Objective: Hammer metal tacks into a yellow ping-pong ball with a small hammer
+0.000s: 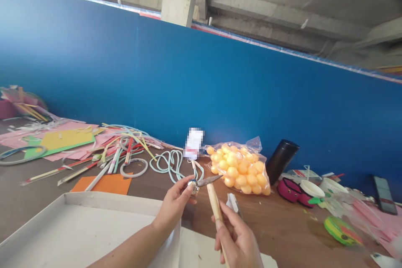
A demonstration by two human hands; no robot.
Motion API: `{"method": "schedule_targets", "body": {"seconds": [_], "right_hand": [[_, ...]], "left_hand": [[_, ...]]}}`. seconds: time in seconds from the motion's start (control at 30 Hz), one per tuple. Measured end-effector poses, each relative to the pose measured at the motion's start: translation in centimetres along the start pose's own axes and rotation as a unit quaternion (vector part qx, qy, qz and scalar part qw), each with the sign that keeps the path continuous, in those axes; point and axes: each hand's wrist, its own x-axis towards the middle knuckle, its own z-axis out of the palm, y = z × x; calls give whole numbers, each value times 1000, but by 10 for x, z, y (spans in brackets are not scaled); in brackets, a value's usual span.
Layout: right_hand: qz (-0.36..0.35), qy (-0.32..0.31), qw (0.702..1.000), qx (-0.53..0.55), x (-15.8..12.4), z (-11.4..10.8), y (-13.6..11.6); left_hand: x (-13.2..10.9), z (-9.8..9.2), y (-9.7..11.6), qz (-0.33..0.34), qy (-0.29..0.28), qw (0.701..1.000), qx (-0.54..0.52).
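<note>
My left hand (176,202) is closed on a shiny silver rounded piece (193,186) above the table. From that piece a dark, pointed blade (209,180) sticks out to the right; whether the two are one thing I cannot tell. My right hand (234,234) grips a pale wooden stick (215,203), fingers wrapped round it. The stick slants upward, its top end close to the blade; whether they touch is unclear. Just beyond the right fingers lies a small grey and white object (233,203), partly covered by that hand.
A white shallow box (103,196) lies front left, near orange paper (116,184). Behind are pale blue cord (171,163), a clear bag of orange balls (241,167) and a black cylinder (282,159). Right: a green-yellow tape measure (341,230) and a phone (383,194). A blue partition (201,83) stands behind.
</note>
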Motion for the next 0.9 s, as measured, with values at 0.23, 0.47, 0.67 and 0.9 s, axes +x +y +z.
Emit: {"method": "schedule_targets", "body": {"seconds": [0.23, 0.47, 0.67, 0.9], "right_hand": [[7, 7, 1000, 22, 2, 1, -3], [10, 12, 999, 41, 0, -1, -10], [12, 5, 999, 37, -2, 2, -13], [-38, 54, 997, 37, -6, 0, -17]], "left_hand": [[-1, 0, 1, 5, -7, 1000, 13], [-1, -1, 2, 8, -15, 1000, 14], [-2, -1, 2, 8, -12, 1000, 20], [-3, -1, 2, 19, -29, 999, 30]]}}
